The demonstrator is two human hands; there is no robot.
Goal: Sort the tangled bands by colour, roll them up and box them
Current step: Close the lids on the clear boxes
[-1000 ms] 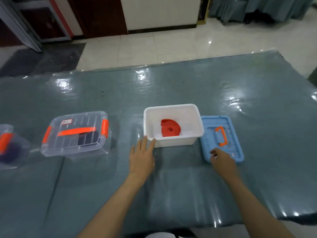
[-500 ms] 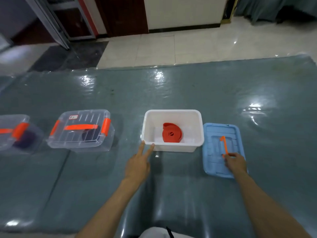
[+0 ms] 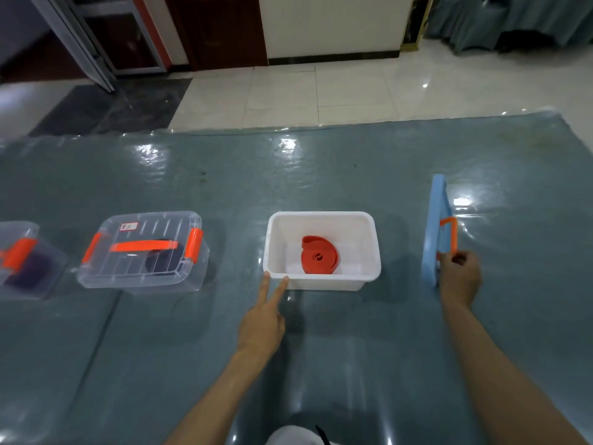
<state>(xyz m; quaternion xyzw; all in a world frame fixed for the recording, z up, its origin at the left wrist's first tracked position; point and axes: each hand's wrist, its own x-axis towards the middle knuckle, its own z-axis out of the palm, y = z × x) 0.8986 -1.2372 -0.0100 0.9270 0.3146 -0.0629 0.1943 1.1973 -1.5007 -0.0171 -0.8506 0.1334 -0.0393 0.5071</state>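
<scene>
A rolled orange band (image 3: 320, 255) lies inside the open white box (image 3: 369, 248) at the middle of the table. My left hand (image 3: 263, 319) touches the box's near left corner with two straight fingers. The blue lid (image 3: 431, 232) stands tilted up on its edge to the right of the box. My right hand (image 3: 459, 275) grips the lid by its orange handle (image 3: 452, 234). A closed clear box (image 3: 144, 252) with orange clips holds a dark rolled band. Another closed clear box (image 3: 25, 261) at the far left holds a purple band.
The table (image 3: 321, 175) is covered in glossy grey-green plastic sheet. Its far edge meets a tiled floor. Curtains hang at the back right, and a dark door with metal frames stands at the back left.
My right hand took hold of the lid's orange handle and tipped the blue lid from flat up onto its edge. My left hand's fingers narrowed to two on the box corner.
</scene>
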